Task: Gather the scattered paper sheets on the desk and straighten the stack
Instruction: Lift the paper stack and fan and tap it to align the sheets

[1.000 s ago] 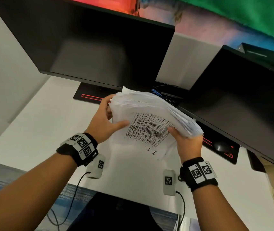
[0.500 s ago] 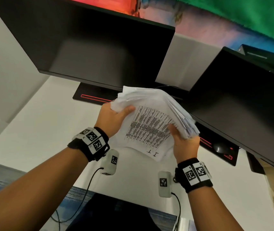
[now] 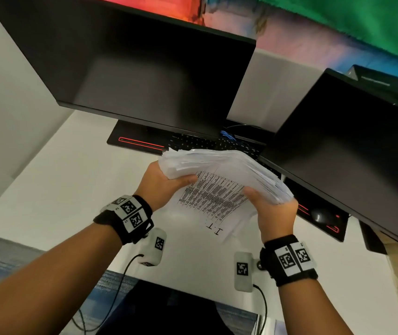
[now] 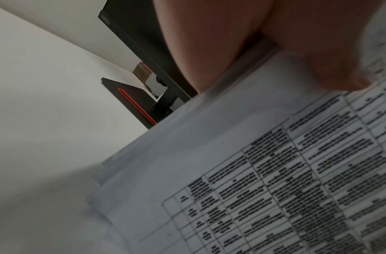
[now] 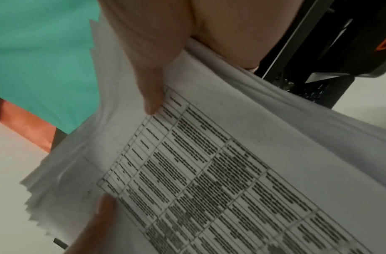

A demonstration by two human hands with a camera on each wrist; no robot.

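Note:
A thick, uneven stack of white paper sheets (image 3: pixel 219 180) is held tilted above the white desk (image 3: pixel 72 189), its top page printed with a table. My left hand (image 3: pixel 166 182) grips the stack's left edge, thumb across the top page. My right hand (image 3: pixel 272 209) grips the right edge, thumb on top and fingers underneath. The left wrist view shows the printed page (image 4: pixel 274 180) under my thumb (image 4: pixel 331 56). In the right wrist view the sheet edges (image 5: pixel 57 180) fan out unevenly, and my thumb (image 5: pixel 148 82) presses the page.
Two dark monitors (image 3: pixel 144 68) (image 3: pixel 352 153) hang over the back of the desk. Beneath them are a black keyboard (image 3: pixel 207 141), a mouse (image 3: pixel 320 216) on a red-trimmed pad and a monitor base (image 3: pixel 140 141). A dark chair (image 3: pixel 164 310) is at the desk's near edge.
Both hands have dropped slightly with the stack and shifted it toward me, uncovering the keyboard. My left thumb has slid further onto the top page.

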